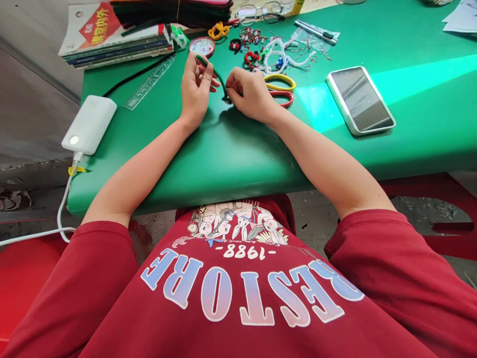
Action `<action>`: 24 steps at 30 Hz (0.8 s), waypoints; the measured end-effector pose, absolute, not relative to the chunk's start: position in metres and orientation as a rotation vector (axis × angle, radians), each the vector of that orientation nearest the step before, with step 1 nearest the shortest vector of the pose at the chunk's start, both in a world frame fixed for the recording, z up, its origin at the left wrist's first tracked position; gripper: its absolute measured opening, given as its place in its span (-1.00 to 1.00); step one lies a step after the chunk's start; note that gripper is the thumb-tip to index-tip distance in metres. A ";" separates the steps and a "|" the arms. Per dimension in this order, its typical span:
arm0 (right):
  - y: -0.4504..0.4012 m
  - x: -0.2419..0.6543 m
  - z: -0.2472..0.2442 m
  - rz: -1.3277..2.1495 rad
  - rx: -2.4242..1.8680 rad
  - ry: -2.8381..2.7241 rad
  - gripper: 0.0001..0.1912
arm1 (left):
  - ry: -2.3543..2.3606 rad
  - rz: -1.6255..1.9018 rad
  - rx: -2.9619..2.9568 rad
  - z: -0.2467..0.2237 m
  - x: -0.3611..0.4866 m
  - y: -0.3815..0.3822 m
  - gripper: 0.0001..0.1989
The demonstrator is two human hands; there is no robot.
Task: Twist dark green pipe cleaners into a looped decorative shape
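head view: at the far left, a white cable (37, 236) is led up to a white power bank (89, 125), which is laid near the left edge of the green surface (238, 159). behind it, books (122, 53) are stacked, and a clear ruler (150, 82) is placed slantwise just beside a dark cord. a bundle of dark strips (175, 14) is rested partly on the books. further right, the left hand (196, 87) is raised over the surface, its thumb and fingers closed on the upper end of a dark green stem (223, 85). by this grip the stem is held between the two hands, bent downward to the right. its lower end is pinched by the right hand (250, 93), whose fingers are brought together there; the exact contact is partly hidden. behind the hands, a round red-rimmed case (201, 46), an orange twisted loop (218, 31) and eyeglasses (273, 11) are set out. red twisted pieces (252, 59) and a white loop (274, 55) are heaped close together. yellow and red scissors handles (280, 76) are seen just beyond the right hand. at the right, well apart from the hands, a white-edged phone (360, 99) is laid flat.
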State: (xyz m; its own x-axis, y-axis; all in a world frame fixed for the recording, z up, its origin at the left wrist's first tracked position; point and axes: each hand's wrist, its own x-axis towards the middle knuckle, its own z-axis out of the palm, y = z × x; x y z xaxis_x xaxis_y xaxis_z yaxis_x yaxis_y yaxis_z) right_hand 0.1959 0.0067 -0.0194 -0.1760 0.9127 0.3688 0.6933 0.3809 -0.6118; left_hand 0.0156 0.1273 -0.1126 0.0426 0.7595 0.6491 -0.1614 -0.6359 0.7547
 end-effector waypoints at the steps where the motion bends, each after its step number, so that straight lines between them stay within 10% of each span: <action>1: 0.008 0.197 -0.021 0.400 -1.380 -1.913 -0.44 | 0.604 1.646 1.629 -0.113 0.014 0.128 -0.14; 24: 0.023 0.198 -0.034 0.451 -1.301 -1.820 -0.48 | 0.933 1.330 1.924 -0.082 0.014 0.099 -0.34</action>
